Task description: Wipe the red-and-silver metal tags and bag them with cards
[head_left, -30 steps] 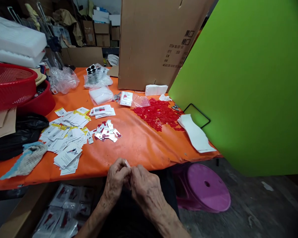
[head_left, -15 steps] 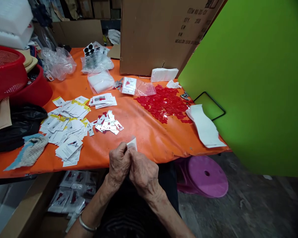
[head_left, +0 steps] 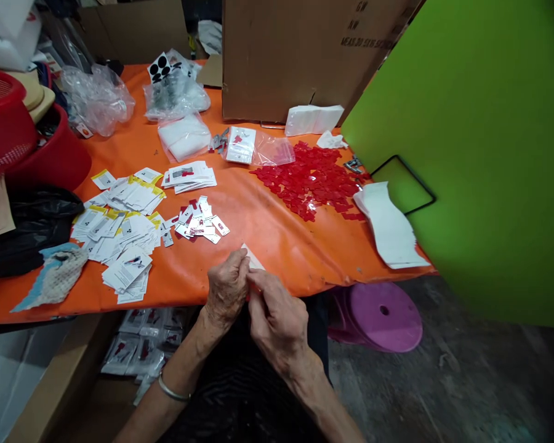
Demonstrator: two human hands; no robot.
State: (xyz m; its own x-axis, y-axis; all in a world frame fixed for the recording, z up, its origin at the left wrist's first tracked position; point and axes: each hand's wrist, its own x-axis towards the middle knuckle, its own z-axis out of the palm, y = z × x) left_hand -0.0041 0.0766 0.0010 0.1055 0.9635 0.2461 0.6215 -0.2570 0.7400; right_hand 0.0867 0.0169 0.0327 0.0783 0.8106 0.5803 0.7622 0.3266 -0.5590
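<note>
Just above the orange table edge, my left hand [head_left: 228, 288] and my right hand [head_left: 277, 309] press together, pinching a small white card [head_left: 252, 256] between their fingertips. Its upper corner sticks out past my fingers, and the rest is hidden. A speck of red shows beneath my fingers. Nearest my hands, on the orange table cover [head_left: 268, 237], lie small silver-and-white packets with red marks [head_left: 196, 220]. To their left are loose printed white cards [head_left: 127, 271]. A pile of small red plastic pieces [head_left: 307, 181] spreads further right.
A cardboard carton [head_left: 281, 55] and a green board [head_left: 461, 123] rise behind and right of the table. Plastic bags [head_left: 178, 92] lie at the back. Red baskets [head_left: 4, 123] stand at left. Packets [head_left: 138, 341] lie below the table edge, and a purple stool [head_left: 378, 317] stands on the floor.
My hands have turned the white card, and its tip now leans right rather than standing upright. My right fingers have shifted on it. The view has tilted downward and the table items have not moved.
</note>
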